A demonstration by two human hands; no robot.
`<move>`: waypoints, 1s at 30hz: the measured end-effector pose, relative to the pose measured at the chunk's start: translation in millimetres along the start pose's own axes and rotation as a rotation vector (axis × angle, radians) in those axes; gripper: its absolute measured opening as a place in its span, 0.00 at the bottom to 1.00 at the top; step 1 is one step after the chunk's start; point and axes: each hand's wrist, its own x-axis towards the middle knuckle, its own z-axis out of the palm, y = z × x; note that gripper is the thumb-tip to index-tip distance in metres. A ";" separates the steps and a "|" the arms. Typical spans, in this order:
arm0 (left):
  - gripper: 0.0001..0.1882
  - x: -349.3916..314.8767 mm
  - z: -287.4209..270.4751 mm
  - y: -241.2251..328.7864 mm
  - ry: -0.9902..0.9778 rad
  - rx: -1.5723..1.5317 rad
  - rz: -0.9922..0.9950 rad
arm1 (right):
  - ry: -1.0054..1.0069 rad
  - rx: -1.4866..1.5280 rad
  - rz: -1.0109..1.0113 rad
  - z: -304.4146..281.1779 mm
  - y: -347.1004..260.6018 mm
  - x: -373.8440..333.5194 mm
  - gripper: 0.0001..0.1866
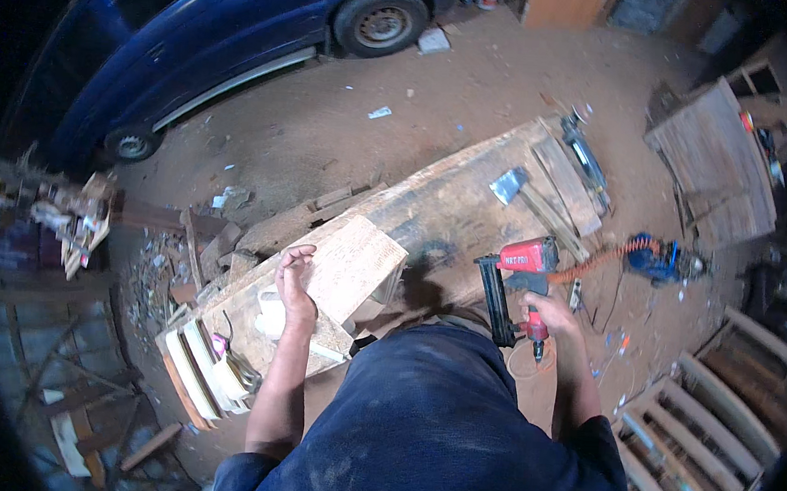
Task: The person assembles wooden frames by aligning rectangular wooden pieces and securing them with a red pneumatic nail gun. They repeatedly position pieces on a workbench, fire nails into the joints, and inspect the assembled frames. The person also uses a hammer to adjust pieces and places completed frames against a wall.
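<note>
My right hand [548, 313] is wrapped round the grip of a red and black pneumatic nail gun [528, 255], its dark magazine slanting down toward my body. An orange coiled air hose [597, 266] runs off to the right beyond it. Beside the left edge of a pale box-like piece made of boards [356, 259], my left hand [294, 284] is raised with fingers loosely bent and apart. Nothing shows in its grasp; whether it touches the board I cannot tell. The wooden piece lies on a long wooden workbench [453, 181] in front of me.
A hatchet [509, 186] lies farther along the bench, near a blue-grey tool [584, 154]. Curved pale wooden slats [198, 364] stand at its left end. Slatted wooden frames [691, 421] are at lower right, a blue power tool [655, 257] on the floor, and a blue vehicle [216, 41] beyond.
</note>
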 end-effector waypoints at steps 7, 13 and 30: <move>0.25 -38.3 -79.6 43.5 -0.409 -0.018 -0.315 | 0.015 -0.168 -0.052 63.6 -46.7 -4.8 0.07; 0.44 -15.1 -75.6 100.9 -0.813 1.175 -0.284 | 0.100 -0.559 -0.062 91.1 -19.5 50.8 0.14; 0.35 -75.9 -53.0 108.8 -0.836 1.091 0.434 | 0.091 -0.697 -0.068 95.0 62.6 55.6 0.19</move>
